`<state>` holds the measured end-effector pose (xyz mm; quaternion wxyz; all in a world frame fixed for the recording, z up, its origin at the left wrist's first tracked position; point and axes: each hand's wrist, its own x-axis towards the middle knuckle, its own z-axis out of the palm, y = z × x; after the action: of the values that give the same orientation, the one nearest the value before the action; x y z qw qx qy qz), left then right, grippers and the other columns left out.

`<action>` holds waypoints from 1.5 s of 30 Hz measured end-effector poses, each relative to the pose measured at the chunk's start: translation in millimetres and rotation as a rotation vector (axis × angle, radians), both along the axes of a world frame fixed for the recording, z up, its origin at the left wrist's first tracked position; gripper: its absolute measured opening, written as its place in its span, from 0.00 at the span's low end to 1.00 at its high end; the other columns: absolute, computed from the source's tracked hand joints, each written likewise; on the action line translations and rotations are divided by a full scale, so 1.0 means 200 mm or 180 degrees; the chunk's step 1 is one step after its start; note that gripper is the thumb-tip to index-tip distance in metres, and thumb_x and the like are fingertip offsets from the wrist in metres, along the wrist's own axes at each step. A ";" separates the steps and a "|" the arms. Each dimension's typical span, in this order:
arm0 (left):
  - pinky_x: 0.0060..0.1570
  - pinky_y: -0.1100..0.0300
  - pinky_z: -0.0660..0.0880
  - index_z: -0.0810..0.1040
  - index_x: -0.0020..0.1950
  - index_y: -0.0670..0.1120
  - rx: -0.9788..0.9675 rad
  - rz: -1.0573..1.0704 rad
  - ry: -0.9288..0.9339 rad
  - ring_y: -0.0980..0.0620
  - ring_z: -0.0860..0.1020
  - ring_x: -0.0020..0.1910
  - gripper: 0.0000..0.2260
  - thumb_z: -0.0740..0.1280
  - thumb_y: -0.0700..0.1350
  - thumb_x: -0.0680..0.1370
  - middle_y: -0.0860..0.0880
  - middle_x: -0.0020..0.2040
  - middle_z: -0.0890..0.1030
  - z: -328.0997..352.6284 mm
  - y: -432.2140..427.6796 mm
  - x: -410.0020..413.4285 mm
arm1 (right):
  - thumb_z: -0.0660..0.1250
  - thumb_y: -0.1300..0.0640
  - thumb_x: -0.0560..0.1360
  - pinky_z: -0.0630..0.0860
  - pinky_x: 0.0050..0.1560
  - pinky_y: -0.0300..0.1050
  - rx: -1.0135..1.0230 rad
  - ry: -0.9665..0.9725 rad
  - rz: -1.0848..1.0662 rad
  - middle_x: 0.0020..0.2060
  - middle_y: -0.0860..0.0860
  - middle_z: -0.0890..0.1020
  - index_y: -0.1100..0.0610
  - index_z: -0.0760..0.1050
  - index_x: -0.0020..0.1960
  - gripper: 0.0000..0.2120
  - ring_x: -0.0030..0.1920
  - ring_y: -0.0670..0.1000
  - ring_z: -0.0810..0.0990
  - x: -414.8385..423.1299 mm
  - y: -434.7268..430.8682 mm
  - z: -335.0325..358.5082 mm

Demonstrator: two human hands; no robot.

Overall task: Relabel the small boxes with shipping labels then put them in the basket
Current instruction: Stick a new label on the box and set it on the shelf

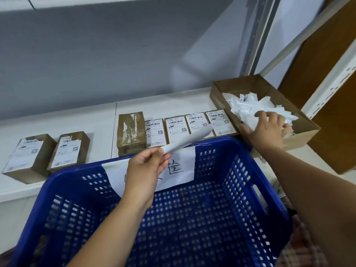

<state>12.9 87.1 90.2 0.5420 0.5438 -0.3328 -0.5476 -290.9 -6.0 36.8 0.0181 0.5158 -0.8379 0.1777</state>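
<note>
One handwritten character, apparently 筐, is read on the white paper sign on the basket, other strokes hidden by the left hand; shipping labels on small boxes carry barcodes and QR codes, print illegible.

White shelf — small boxes, cardboard tray

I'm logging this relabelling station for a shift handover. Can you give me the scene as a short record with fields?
left hand: pinches a curled paper strip over the basket
right hand: on the white papers in the cardboard tray; grip unclear
basket: blue, paper sign on far wall, no boxes visible inside
table: four labelled boxes in a row, taped box beside them, two labelled boxes at left
</note>
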 end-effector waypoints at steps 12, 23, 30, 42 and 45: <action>0.57 0.59 0.74 0.82 0.47 0.54 -0.0557 0.0413 -0.0558 0.54 0.80 0.50 0.06 0.67 0.44 0.78 0.52 0.47 0.84 0.06 0.01 0.02 | 0.61 0.43 0.79 0.78 0.46 0.48 -0.0649 -0.3581 0.0760 0.37 0.50 0.80 0.58 0.75 0.49 0.17 0.35 0.47 0.79 0.77 0.17 0.41; 0.62 0.64 0.72 0.79 0.61 0.43 -0.1246 0.0389 -0.2095 0.54 0.77 0.59 0.13 0.67 0.37 0.77 0.52 0.59 0.76 0.02 0.01 0.13 | 0.66 0.66 0.77 0.75 0.40 0.39 -0.0120 -0.5468 0.0339 0.37 0.52 0.80 0.55 0.68 0.42 0.10 0.34 0.48 0.77 1.13 0.27 0.46; 0.50 0.61 0.77 0.72 0.63 0.54 -0.0854 0.0181 -0.2223 0.57 0.80 0.43 0.15 0.66 0.42 0.78 0.57 0.62 0.68 -0.07 -0.03 0.24 | 0.62 0.66 0.79 0.71 0.29 0.33 -0.0472 -0.5409 0.0073 0.40 0.50 0.82 0.55 0.72 0.41 0.10 0.35 0.45 0.79 1.14 0.12 0.42; 0.51 0.64 0.67 0.78 0.57 0.44 -0.0125 0.0870 -0.1769 0.52 0.75 0.55 0.10 0.62 0.47 0.80 0.50 0.55 0.78 -0.21 -0.55 0.52 | 0.61 0.63 0.80 0.75 0.42 0.42 0.0153 -0.5116 0.0539 0.43 0.54 0.84 0.57 0.75 0.45 0.07 0.40 0.50 0.82 1.26 -0.11 0.17; 0.55 0.61 0.71 0.75 0.59 0.47 -0.0585 0.0791 -0.1947 0.53 0.75 0.55 0.11 0.64 0.50 0.79 0.51 0.55 0.76 -0.17 -0.56 0.52 | 0.62 0.64 0.79 0.78 0.49 0.51 0.0284 -0.4766 0.1045 0.48 0.56 0.85 0.58 0.76 0.45 0.07 0.47 0.55 0.83 1.28 -0.15 0.16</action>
<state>115.9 -24.2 56.1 0.5263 0.6682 -0.4590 -0.2566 -34.7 -35.5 68.6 -0.6017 0.3760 -0.5456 0.4460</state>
